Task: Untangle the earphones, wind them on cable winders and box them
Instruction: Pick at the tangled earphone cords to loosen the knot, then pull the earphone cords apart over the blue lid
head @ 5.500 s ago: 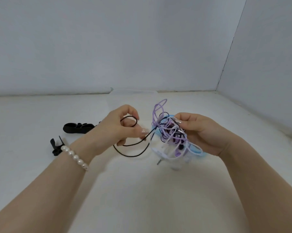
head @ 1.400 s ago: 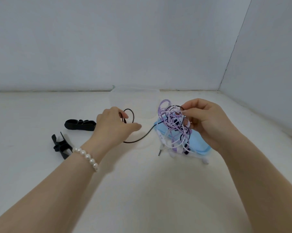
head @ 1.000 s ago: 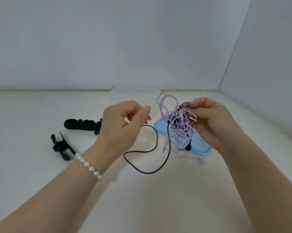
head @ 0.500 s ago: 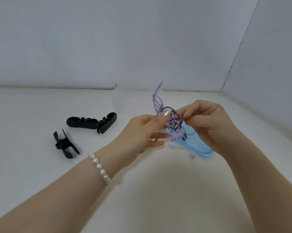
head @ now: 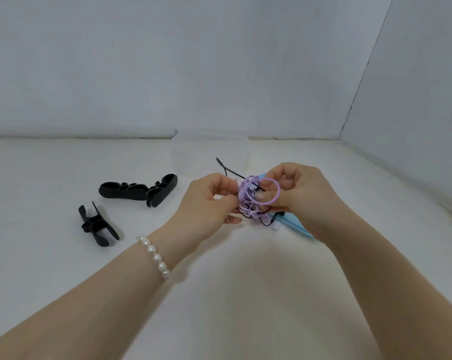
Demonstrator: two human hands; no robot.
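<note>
Broadly, the white worktop (head: 245,294) carries everything, and the knot of earphones (head: 253,198) is held above it, dead centre between both hands. Behind it stands a clear box (head: 209,154), and a blue lid (head: 297,227) lies under the right wrist. Two black cable winders (head: 139,190) (head: 97,223) lie well apart to the left, nearer the left hand (head: 209,203), which pinches the tangle's left side. The right hand (head: 297,193) pinches a purple loop (head: 269,190) on its right side. A black strand (head: 224,166) sticks up and away toward the box; any pull to free it probably runs along that line, away from the person.
</note>
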